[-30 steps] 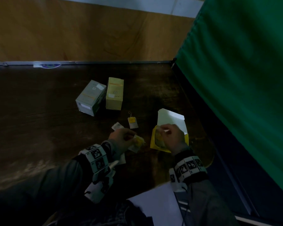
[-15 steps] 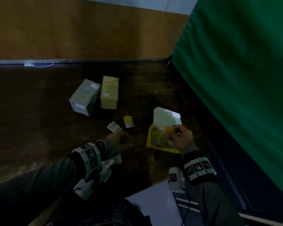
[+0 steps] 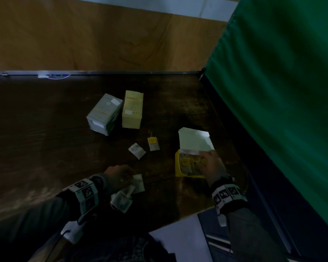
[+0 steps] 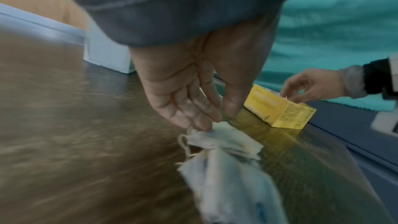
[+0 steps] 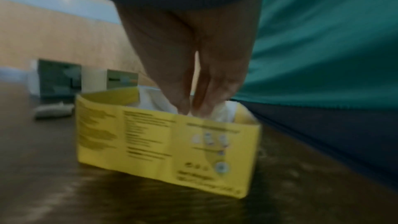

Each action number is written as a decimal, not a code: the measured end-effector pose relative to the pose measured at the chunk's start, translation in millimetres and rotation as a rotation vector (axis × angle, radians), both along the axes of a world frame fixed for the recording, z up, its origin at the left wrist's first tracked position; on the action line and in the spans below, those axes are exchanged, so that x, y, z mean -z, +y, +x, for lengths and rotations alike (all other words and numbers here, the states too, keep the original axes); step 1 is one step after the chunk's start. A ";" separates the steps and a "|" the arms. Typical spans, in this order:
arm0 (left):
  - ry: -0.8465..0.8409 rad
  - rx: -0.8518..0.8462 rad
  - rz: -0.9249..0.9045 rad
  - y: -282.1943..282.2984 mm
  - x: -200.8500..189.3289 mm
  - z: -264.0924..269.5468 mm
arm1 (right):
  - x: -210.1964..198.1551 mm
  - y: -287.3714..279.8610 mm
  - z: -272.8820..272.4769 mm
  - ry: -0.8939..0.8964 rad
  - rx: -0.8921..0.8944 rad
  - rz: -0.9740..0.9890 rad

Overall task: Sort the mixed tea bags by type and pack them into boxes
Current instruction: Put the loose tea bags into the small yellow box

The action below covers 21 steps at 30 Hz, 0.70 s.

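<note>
An open yellow box (image 3: 178, 167) (image 5: 150, 139) (image 4: 277, 110) with its white lid (image 3: 195, 141) folded back sits at the right, tea bags inside. My right hand (image 3: 202, 161) (image 5: 190, 111) (image 4: 288, 97) dips into it, thumb and fingers pinched on a yellow-tagged tea bag. My left hand (image 3: 130, 177) (image 4: 217, 120) hangs over a small pile of white tea bags (image 3: 125, 195) (image 4: 215, 142), its straight fingertips touching the top one. A yellow-tagged tea bag (image 3: 153, 144) and a white tea bag (image 3: 137, 150) lie loose between the hands and the far boxes.
Two shut boxes lie side by side farther back: a grey-green box (image 3: 103, 114) and a pale yellow box (image 3: 132, 109). A green curtain (image 3: 282, 91) runs along the table's right edge. A white sheet (image 3: 178, 241) lies at the near edge.
My right hand took a yellow-tagged tea bag from the left hand and lowered it into the yellow box. My left hand drew back down onto the pile of white tea bags.
</note>
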<state>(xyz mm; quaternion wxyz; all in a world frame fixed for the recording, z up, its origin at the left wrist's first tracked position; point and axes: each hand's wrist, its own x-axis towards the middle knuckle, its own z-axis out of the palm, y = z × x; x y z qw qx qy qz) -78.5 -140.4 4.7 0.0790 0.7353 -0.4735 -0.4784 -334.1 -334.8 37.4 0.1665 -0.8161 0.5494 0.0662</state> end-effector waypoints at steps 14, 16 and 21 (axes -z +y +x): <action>-0.135 0.110 0.074 22.1 -5.6 20.1 | -3.4 87.3 57.0 -0.341 -0.254 0.120; -0.178 0.161 0.073 25.9 -4.3 15.4 | 14.2 101.5 71.4 -0.243 -0.399 0.243; -0.216 0.322 -0.014 32.8 -5.2 5.6 | 38.7 116.9 96.5 -0.025 -0.673 0.335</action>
